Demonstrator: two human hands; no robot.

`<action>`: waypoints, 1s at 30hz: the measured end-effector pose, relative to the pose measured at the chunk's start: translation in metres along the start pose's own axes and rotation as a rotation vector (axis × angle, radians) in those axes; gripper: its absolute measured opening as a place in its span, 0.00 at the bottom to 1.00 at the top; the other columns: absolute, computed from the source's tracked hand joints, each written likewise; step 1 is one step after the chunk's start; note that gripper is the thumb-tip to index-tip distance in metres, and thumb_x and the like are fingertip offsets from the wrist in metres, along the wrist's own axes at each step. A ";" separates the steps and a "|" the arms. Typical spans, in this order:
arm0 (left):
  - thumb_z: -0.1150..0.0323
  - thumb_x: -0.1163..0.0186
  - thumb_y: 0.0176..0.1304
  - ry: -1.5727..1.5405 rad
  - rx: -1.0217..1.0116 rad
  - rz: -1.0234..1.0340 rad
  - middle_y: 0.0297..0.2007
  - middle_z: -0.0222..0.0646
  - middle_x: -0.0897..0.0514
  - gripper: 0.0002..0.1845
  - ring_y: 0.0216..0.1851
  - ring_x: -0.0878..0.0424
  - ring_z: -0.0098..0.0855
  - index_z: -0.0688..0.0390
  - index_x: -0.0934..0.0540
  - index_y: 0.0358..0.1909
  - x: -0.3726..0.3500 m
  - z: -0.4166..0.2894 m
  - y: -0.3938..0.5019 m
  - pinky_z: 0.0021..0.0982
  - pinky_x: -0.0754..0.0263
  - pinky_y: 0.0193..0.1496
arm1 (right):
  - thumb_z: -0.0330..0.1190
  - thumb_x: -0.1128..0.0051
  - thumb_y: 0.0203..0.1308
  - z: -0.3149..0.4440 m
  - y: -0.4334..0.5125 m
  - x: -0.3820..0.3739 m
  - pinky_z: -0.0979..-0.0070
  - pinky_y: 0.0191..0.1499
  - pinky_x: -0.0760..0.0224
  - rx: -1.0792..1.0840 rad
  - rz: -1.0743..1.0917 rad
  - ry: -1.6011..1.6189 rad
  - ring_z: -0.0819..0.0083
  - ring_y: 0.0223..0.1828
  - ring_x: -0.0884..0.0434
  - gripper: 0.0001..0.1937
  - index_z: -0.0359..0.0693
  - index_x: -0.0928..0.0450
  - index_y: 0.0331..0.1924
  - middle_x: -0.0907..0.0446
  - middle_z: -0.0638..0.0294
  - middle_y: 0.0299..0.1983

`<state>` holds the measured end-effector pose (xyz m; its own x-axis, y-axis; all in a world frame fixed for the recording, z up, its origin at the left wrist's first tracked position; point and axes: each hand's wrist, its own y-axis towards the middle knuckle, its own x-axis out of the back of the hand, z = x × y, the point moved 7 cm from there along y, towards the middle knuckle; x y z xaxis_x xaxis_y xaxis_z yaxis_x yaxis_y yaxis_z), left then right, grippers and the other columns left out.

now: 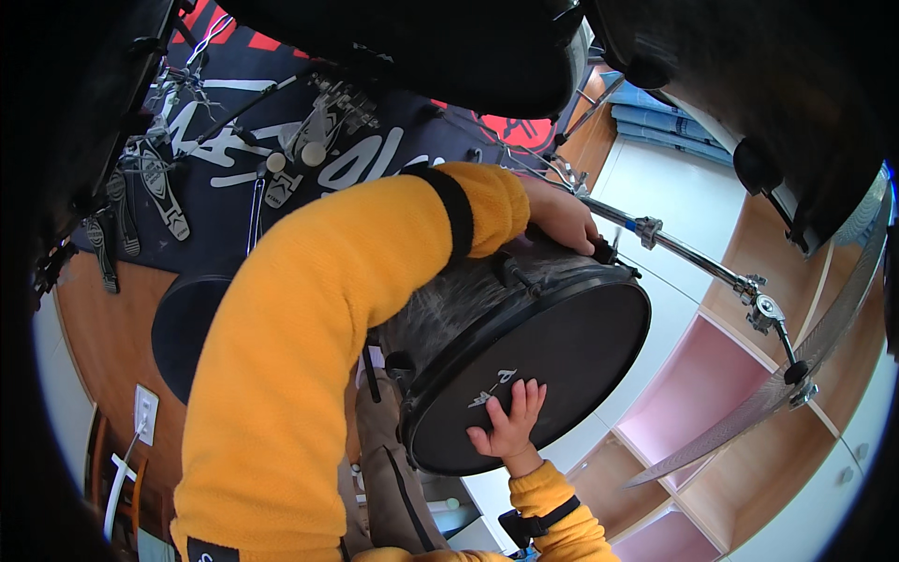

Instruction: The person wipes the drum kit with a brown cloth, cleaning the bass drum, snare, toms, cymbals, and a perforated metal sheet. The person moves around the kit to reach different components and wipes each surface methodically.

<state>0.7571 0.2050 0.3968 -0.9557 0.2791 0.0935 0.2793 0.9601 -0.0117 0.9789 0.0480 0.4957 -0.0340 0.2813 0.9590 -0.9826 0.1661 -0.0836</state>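
A black drum (449, 309) is tilted before me, its black head (548, 351) facing me and bearing a small white logo. My left hand (562, 214) reaches over the shell to the far side of the rim. Its fingers curl at a black metal fitting (605, 251) with a small lever; part of the grip is hidden. Flat on the lower part of the head lies my right hand (513, 421), fingers spread and holding nothing. A black lug (516, 270) juts from the shell near my left sleeve.
A chrome cymbal stand arm (688, 260) carries a cymbal (765, 411) at right, before open shelves (723, 372). Dark drums (449, 56) loom overhead. Drum pedals (165, 190) lie on a printed rug (232, 56). A round black seat (186, 330) stands at left, near a power strip (146, 414).
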 end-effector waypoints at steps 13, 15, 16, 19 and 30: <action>0.55 0.51 0.63 -0.337 -0.020 -0.351 0.43 0.39 0.22 0.22 0.46 0.27 0.31 0.60 0.26 0.51 0.001 -0.013 -0.130 0.30 0.37 0.52 | 0.53 0.56 0.54 0.004 0.010 0.003 0.48 0.65 0.65 0.045 0.010 -0.057 0.45 0.66 0.49 0.30 0.48 0.37 0.59 0.46 0.45 0.64; 0.54 0.51 0.63 -0.349 0.035 -0.397 0.40 0.38 0.21 0.22 0.43 0.27 0.31 0.61 0.25 0.48 -0.004 -0.008 -0.135 0.30 0.37 0.50 | 0.53 0.54 0.53 0.004 0.012 0.004 0.50 0.66 0.65 0.023 -0.006 -0.030 0.49 0.67 0.50 0.26 0.49 0.31 0.54 0.44 0.47 0.64; 0.54 0.51 0.63 -0.454 -0.031 -0.479 0.37 0.38 0.22 0.21 0.40 0.27 0.29 0.63 0.25 0.46 -0.001 -0.009 -0.142 0.30 0.35 0.46 | 0.52 0.54 0.53 0.004 0.013 0.005 0.50 0.66 0.65 0.016 -0.008 -0.021 0.49 0.67 0.49 0.26 0.49 0.31 0.54 0.43 0.47 0.63; 0.54 0.51 0.63 -0.292 0.279 -0.455 0.37 0.39 0.22 0.22 0.40 0.27 0.27 0.64 0.26 0.46 -0.005 0.006 -0.165 0.29 0.34 0.44 | 0.51 0.54 0.53 0.002 0.015 0.005 0.50 0.65 0.65 -0.004 0.000 -0.012 0.48 0.66 0.49 0.26 0.49 0.30 0.54 0.43 0.47 0.63; 0.75 0.42 0.47 0.400 0.081 -0.832 0.46 0.39 0.28 0.18 0.45 0.27 0.40 0.53 0.21 0.44 -0.041 -0.112 -0.237 0.31 0.30 0.45 | 0.48 0.50 0.52 0.006 0.021 0.010 0.51 0.65 0.62 0.008 -0.001 -0.009 0.49 0.65 0.46 0.26 0.50 0.31 0.56 0.41 0.48 0.63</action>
<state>0.7405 -0.0357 0.5069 -0.7378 -0.5120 0.4398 -0.5043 0.8513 0.1450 0.9569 0.0489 0.5051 -0.0350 0.2724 0.9615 -0.9839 0.1592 -0.0809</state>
